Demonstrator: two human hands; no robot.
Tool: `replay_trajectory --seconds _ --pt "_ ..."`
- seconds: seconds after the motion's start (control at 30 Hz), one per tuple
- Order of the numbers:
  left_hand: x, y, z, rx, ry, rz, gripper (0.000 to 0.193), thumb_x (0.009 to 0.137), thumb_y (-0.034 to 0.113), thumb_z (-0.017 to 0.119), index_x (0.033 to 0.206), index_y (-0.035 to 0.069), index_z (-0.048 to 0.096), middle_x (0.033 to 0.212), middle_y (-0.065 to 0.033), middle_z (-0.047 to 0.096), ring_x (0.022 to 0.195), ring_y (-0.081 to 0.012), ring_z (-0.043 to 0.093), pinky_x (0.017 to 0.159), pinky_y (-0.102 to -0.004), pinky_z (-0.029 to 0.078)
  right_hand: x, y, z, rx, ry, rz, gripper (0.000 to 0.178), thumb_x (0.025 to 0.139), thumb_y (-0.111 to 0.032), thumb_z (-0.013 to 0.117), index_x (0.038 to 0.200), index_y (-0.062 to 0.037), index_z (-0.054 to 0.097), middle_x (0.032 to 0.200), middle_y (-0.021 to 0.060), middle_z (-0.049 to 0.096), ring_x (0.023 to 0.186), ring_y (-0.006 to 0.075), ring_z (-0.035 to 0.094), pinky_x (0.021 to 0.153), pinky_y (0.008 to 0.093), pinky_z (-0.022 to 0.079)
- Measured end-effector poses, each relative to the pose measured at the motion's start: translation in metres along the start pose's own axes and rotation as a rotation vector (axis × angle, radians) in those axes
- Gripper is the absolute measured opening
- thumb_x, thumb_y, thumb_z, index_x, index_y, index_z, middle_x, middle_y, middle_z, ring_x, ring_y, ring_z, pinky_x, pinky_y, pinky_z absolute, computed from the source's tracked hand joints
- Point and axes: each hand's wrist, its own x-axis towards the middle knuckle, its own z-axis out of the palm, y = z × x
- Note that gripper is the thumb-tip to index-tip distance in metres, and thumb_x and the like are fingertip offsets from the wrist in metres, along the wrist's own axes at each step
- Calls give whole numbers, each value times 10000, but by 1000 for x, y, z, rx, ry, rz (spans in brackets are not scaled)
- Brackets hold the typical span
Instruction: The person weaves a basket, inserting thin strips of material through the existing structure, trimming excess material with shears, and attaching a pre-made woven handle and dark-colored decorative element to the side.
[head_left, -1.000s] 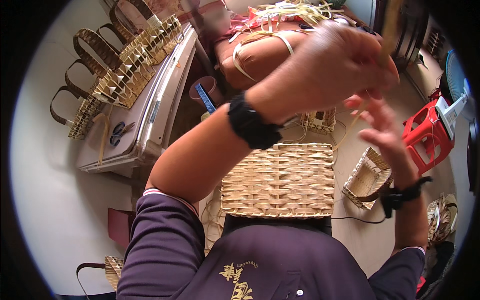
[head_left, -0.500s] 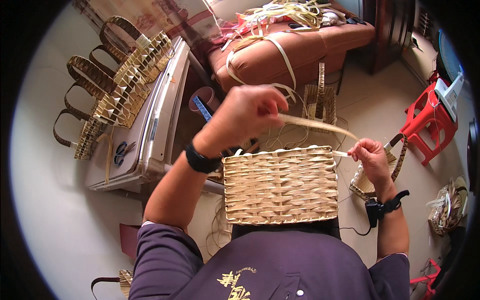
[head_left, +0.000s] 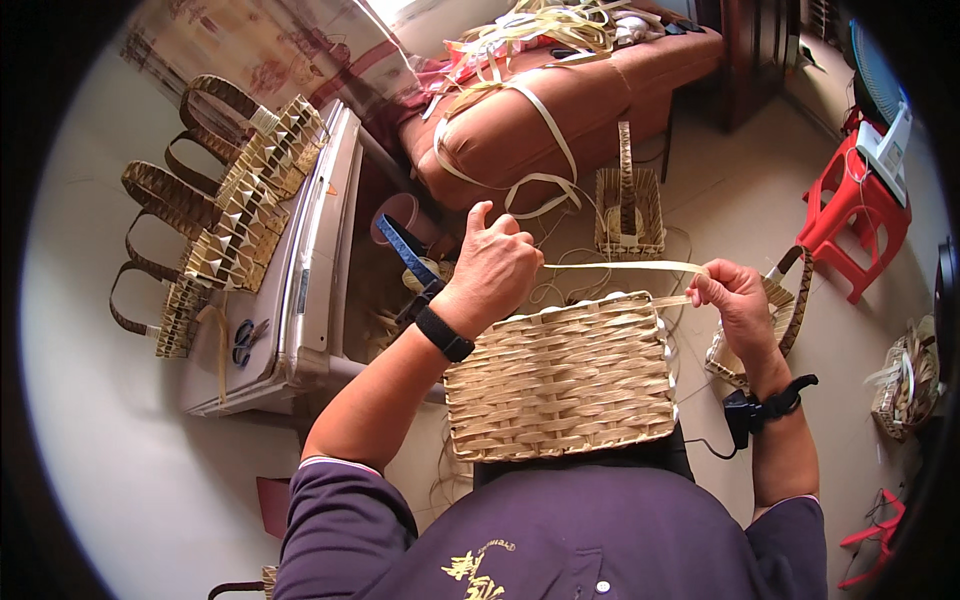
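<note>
On my lap rests a woven basket (head_left: pixel 560 380), its flat woven side facing up, with pale loops along the far edge. A thin pale strip (head_left: pixel 620 265) runs taut from my left hand to my right hand, above the basket's far edge. My left hand (head_left: pixel 497 262) is closed on one end of it, with the index finger partly raised. At the basket's far right corner, my right hand (head_left: pixel 728 295) pinches the strip between thumb and fingers. A short length of strip also runs from that corner to my right fingertips.
Finished handled baskets (head_left: pixel 240 215) stand on a folded table-like panel (head_left: pixel 305 290) at left, beside scissors (head_left: pixel 243 342). A brown padded seat (head_left: pixel 560 110) bears loose strips. More baskets (head_left: pixel 630 205) sit on the floor. A red stool (head_left: pixel 855 215) stands at right.
My left hand has come down and slightly nearer, and the strip is now straighter between my hands. The view has shifted a little; my right hand keeps its pinch by the basket corner.
</note>
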Motion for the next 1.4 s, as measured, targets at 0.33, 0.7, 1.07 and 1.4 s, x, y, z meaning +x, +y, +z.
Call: replay_trajectory --seconds 0.33,0.7,1.07,1.4 --pt "16 43 9 -1134 -122 -247 98 911 60 799 978 -11 808 862 -84 792 754 -86 720 697 -262 576 -21 20 32 56 84 -22 220 1030 -190 726 1019 30 725 893 31 720 802 85 648 799 235 529" --pt "25 58 31 -1411 -159 -433 102 896 10 788 991 -26 778 822 -108 780 745 -92 721 701 -265 589 -32 26 30 63 114 20 222 1022 -198 736 1025 24 734 905 30 734 806 81 665 809 243 554" --pt "28 60 19 -1107 -70 -310 136 841 80 820 948 3 786 818 -181 761 720 -243 757 679 -339 583 -37 28 29 62 105 5 227 1029 -205 728 1021 21 742 910 28 741 815 79 661 805 241 547" --pt "22 67 15 -1040 -27 -261 99 903 46 794 978 -14 769 822 -134 773 745 -140 731 682 -290 585 -41 30 31 78 115 0 212 1030 -187 726 1022 23 743 910 36 744 821 86 665 800 241 541"
